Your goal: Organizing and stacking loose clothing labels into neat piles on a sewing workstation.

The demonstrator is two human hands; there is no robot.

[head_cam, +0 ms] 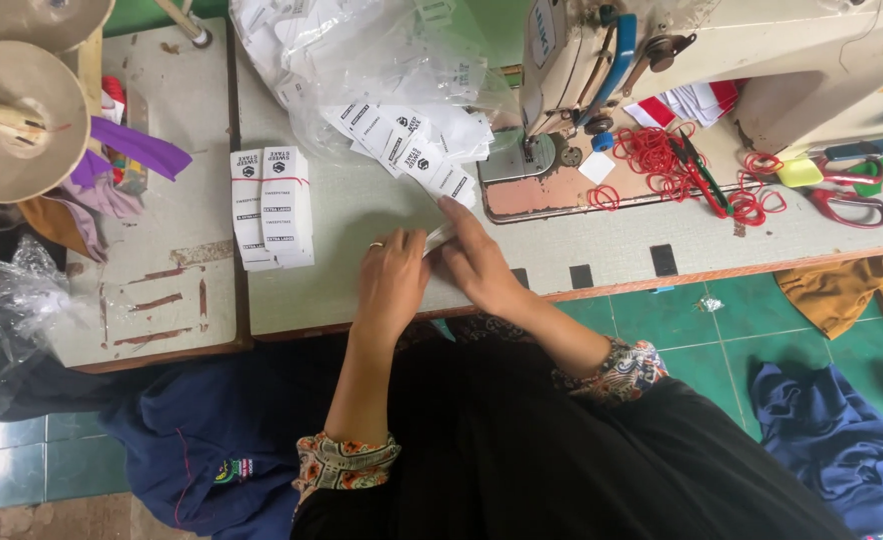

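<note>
Just labels point(440, 238) between both hands point(394, 275).

From my feed, the small white piece point(439, 238) between my two hands is mostly covered, so I cannot tell its shape. My left hand point(392, 280) hides its own fingers under the knuckles. The sewing machine point(722, 50) runs off the top edge, and the clear bag of labels point(362, 60) is cut off there too
</note>
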